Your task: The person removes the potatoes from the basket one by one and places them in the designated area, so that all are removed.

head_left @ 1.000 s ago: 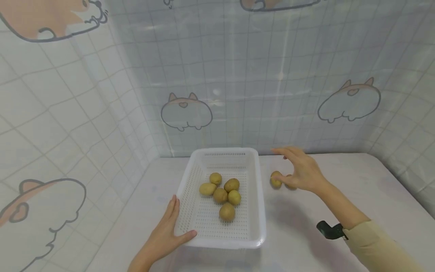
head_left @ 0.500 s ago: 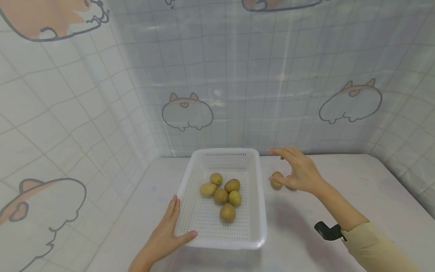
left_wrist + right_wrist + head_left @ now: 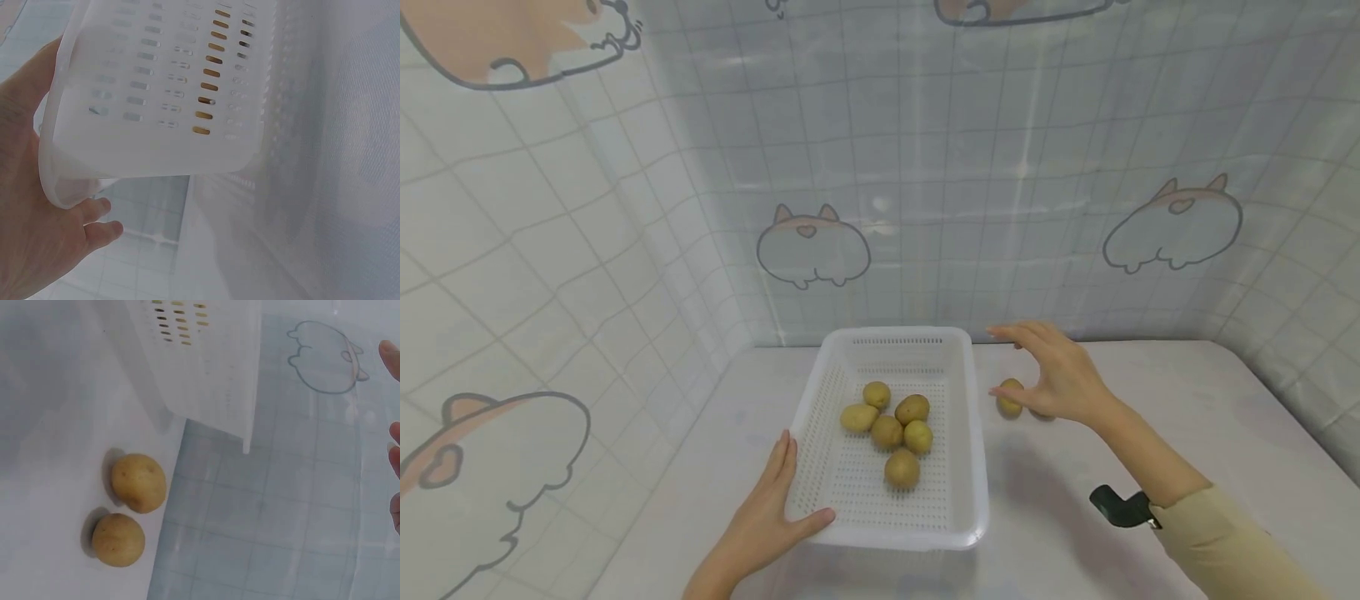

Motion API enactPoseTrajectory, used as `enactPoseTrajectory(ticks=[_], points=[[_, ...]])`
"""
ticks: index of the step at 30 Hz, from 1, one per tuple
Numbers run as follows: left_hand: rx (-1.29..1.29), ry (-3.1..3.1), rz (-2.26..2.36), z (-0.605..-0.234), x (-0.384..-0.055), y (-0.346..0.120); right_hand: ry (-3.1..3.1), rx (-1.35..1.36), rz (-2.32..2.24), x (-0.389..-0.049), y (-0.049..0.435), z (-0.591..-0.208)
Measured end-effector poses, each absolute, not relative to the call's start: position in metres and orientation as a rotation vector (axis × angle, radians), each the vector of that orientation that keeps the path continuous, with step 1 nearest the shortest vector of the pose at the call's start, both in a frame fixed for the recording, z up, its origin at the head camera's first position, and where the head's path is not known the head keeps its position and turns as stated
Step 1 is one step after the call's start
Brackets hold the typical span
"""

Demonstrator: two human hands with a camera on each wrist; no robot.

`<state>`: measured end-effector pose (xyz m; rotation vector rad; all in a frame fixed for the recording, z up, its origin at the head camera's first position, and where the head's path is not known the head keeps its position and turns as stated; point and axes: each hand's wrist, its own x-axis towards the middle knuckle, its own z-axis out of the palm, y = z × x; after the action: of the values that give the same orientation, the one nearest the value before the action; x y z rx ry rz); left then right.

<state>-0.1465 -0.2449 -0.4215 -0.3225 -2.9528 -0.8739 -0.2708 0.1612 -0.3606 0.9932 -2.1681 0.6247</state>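
Observation:
A white perforated plastic basket [image 3: 981, 450] holds several potatoes [image 3: 902, 469]. My left hand [image 3: 758, 518] rests on its near-left corner, thumb over the front rim and straight fingers along the left side. In the left wrist view that hand [image 3: 37, 244] lies around the basket's rim. To the right of the basket, my right hand [image 3: 1067, 377] hovers with thumb and fingers spread apart and nothing between them. Two more potatoes lie on the table beneath it: one potato [image 3: 1010, 405] partly behind the thumb, another potato [image 3: 119, 540] mostly hidden by the hand in the head view.
The white table [image 3: 1187, 433] ends at a back wall covered with a grid-patterned cloth [image 3: 925, 208] with cartoon corgis. Similar cloth hangs at both sides. A dark wrist mount [image 3: 1122, 506] sits at the right sleeve [image 3: 1217, 533].
My right hand has drifted slightly left toward the basket, its fingers still spread. The left hand, the basket and the potatoes stay where they were.

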Motion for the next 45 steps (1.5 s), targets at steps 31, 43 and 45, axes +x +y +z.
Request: enactPoseTrajectory(ticks=[31, 43, 45], points=[[-0.315, -2.974, -0.894, -0.421, -0.145, -0.236, -2.055, 1.344, 0.703, -0.264, 0.081, -0.331], [-0.317, -2.986, -0.903, -0.419, -0.146, -0.234, -2.001, 1.418, 0.767, -0.267, 0.053, -0.322], [-0.316, -2.989, -0.906, -0.419, -0.146, -0.234, -2.003, 1.424, 0.775, -0.268, 0.047, -0.321]])
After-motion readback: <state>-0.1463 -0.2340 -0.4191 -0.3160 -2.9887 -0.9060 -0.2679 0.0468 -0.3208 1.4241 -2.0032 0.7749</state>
